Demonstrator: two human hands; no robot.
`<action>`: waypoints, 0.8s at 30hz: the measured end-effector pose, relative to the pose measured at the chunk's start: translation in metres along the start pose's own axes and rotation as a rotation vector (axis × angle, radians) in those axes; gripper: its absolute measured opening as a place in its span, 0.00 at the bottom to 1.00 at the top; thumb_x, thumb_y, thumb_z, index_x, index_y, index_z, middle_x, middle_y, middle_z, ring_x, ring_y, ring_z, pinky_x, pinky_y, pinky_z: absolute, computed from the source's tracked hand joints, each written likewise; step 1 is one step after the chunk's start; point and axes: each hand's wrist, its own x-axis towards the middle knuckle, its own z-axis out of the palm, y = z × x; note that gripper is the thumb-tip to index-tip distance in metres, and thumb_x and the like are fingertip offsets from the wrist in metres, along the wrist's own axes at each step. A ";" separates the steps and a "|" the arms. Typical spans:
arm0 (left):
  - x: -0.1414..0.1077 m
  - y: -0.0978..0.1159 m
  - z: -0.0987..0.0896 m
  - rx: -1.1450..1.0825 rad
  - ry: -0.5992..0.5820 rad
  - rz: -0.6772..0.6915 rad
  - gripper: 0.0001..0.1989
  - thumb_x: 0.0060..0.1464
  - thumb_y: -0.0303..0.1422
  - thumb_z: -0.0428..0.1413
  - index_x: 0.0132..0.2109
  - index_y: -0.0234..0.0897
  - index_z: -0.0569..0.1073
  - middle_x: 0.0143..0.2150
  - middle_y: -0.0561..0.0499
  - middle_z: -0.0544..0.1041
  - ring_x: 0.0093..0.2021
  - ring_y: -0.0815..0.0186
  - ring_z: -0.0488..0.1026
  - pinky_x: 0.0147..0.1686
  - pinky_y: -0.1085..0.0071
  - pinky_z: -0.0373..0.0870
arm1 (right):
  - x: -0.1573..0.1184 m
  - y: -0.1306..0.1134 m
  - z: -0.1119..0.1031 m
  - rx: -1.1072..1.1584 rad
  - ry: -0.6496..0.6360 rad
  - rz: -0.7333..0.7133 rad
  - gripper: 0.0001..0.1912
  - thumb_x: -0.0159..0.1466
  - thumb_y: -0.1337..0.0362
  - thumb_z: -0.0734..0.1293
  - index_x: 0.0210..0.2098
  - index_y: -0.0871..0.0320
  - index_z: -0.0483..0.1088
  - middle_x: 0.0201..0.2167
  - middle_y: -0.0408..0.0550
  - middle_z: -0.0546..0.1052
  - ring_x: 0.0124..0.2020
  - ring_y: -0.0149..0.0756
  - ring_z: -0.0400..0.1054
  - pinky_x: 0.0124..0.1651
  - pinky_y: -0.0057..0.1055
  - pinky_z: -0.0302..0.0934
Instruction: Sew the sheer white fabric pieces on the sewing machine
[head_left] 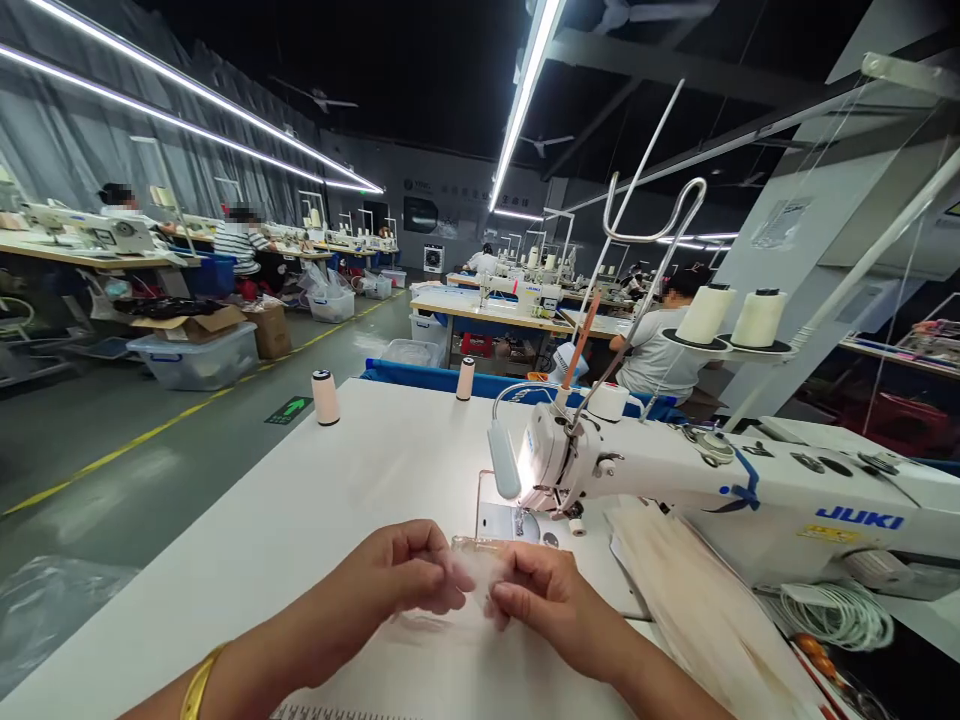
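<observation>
My left hand (pixel 405 575) and my right hand (pixel 546 598) are close together above the white sewing table (pixel 360 500), just in front of the sewing machine's needle area (pixel 519 522). Between them is a thin, sheer whitish piece (pixel 484 572), which looks like fabric or film; its kind is unclear. The fingers of both hands are closed in a pinch on it, and the fingertips are slightly blurred. Beyond the hands stands the white sewing machine (pixel 645 450) with its lamp (pixel 504 460) lit. Pale, layered fabric (pixel 697 590) lies to the right of my right hand.
Two peach thread cones (pixel 325 398) (pixel 465 380) stand along the table's far edge. White cones (pixel 705 315) sit on the thread stand at right. A coiled white cord (pixel 840 615) lies below the machine arm. A ruler edge (pixel 337 712) shows at the bottom. Co-workers sit at other machines.
</observation>
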 end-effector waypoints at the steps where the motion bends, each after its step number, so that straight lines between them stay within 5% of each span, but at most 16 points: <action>1: -0.005 0.002 -0.004 -0.082 -0.017 -0.037 0.08 0.54 0.37 0.60 0.36 0.36 0.72 0.41 0.46 0.81 0.39 0.64 0.75 0.44 0.66 0.68 | 0.004 -0.005 0.002 0.080 -0.023 0.042 0.18 0.70 0.48 0.62 0.37 0.55 0.73 0.31 0.46 0.80 0.36 0.38 0.74 0.43 0.33 0.66; 5: -0.014 -0.001 -0.016 -0.096 -0.076 -0.125 0.18 0.53 0.46 0.62 0.40 0.36 0.71 0.36 0.46 0.81 0.29 0.67 0.73 0.36 0.68 0.66 | 0.018 -0.018 0.014 0.119 -0.086 0.147 0.15 0.65 0.47 0.68 0.35 0.52 0.72 0.24 0.41 0.78 0.31 0.36 0.71 0.35 0.29 0.60; 9: -0.018 -0.007 -0.028 -0.057 0.025 -0.071 0.18 0.45 0.41 0.69 0.34 0.37 0.70 0.22 0.57 0.70 0.22 0.73 0.62 0.24 0.75 0.52 | 0.038 -0.017 0.028 0.174 -0.175 0.187 0.12 0.61 0.49 0.71 0.35 0.49 0.72 0.23 0.39 0.77 0.28 0.34 0.69 0.31 0.28 0.57; 14: -0.021 -0.005 -0.065 -0.159 0.245 0.095 0.19 0.48 0.43 0.67 0.33 0.37 0.67 0.23 0.59 0.68 0.20 0.77 0.55 0.22 0.75 0.46 | 0.074 -0.016 0.046 0.614 -0.311 0.190 0.19 0.49 0.53 0.78 0.30 0.56 0.69 0.24 0.41 0.72 0.27 0.31 0.67 0.31 0.27 0.61; 19: -0.001 -0.001 -0.110 -0.182 0.467 0.128 0.23 0.47 0.47 0.68 0.34 0.38 0.65 0.27 0.59 0.69 0.24 0.77 0.62 0.26 0.79 0.54 | 0.120 -0.019 0.055 0.743 -0.129 0.166 0.18 0.56 0.51 0.72 0.29 0.56 0.62 0.29 0.39 0.68 0.38 0.32 0.71 0.46 0.31 0.66; 24: 0.028 0.003 -0.140 -0.099 0.627 0.128 0.14 0.57 0.41 0.62 0.36 0.37 0.67 0.33 0.54 0.74 0.30 0.73 0.72 0.32 0.76 0.67 | 0.182 -0.002 0.061 0.590 0.178 0.256 0.14 0.63 0.54 0.69 0.37 0.57 0.64 0.31 0.38 0.69 0.31 0.28 0.71 0.32 0.24 0.61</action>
